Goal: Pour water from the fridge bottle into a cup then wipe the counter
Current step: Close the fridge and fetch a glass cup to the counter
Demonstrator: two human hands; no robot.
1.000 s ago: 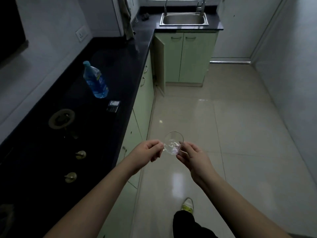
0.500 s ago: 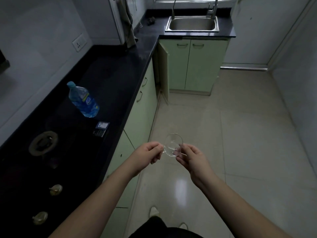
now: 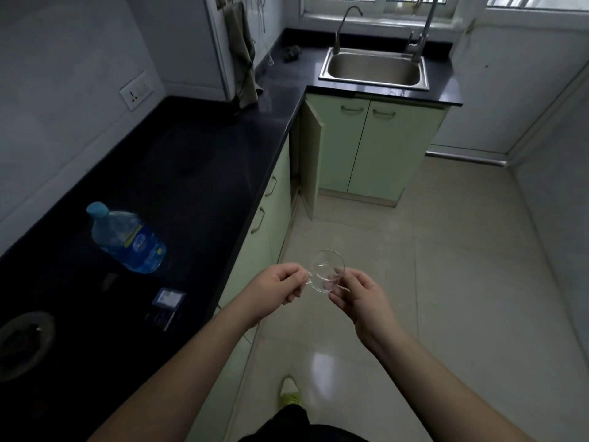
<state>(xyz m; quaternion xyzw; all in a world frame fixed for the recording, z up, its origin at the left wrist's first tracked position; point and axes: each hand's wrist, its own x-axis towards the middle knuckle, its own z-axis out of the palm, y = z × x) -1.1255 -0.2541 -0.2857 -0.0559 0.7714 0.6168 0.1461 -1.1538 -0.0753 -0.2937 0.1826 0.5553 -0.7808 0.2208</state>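
Observation:
A small clear glass cup [image 3: 326, 269] hangs in the air over the floor, just off the counter's edge. My left hand [image 3: 276, 290] pinches its handle. My right hand [image 3: 358, 298] holds the cup's other side with curled fingers. A blue-capped plastic water bottle [image 3: 127, 239] with a blue label stands on the black counter [image 3: 197, 161], well to the left of both hands. A grey-green cloth [image 3: 243, 55] hangs at the counter's far corner.
A small dark box [image 3: 167, 303] lies on the counter near its front edge, and a stove burner [image 3: 24, 341] sits at the left. A steel sink [image 3: 374, 70] with two taps is at the back. One green cabinet door [image 3: 310, 161] stands open beside the tiled floor.
The view has moved forward along the counter, so the bottle and box now lie nearer and lower left. The cup stays held between both hands in the same way.

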